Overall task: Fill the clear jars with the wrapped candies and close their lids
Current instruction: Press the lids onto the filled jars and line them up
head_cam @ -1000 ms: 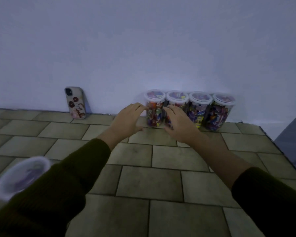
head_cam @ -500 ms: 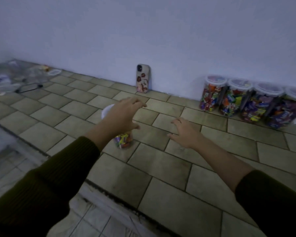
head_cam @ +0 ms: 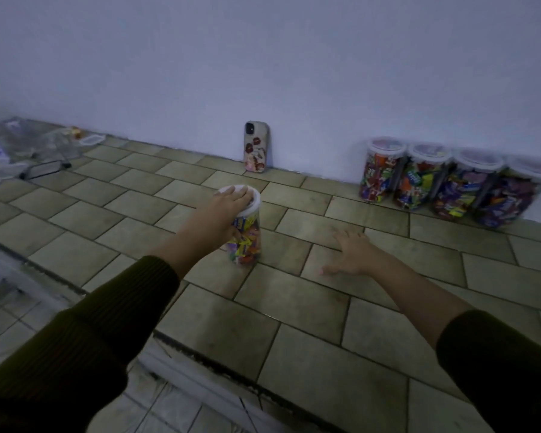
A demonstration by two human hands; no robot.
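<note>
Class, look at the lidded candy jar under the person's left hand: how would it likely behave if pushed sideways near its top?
The jar stands tall on a narrow base, so a high push would probably tip it rather than slide it. It looks full of wrapped candies, so likely fairly heavy. With the left hand gripping the white lid, it should stay steady; if tipped, its round wall might roll.

Dim, bluish light throughout; soft shadows, no glare. The far-right jars smear with blur, and the frame edges bow outward.

One jar stands left of four jars lining the wall.
</note>
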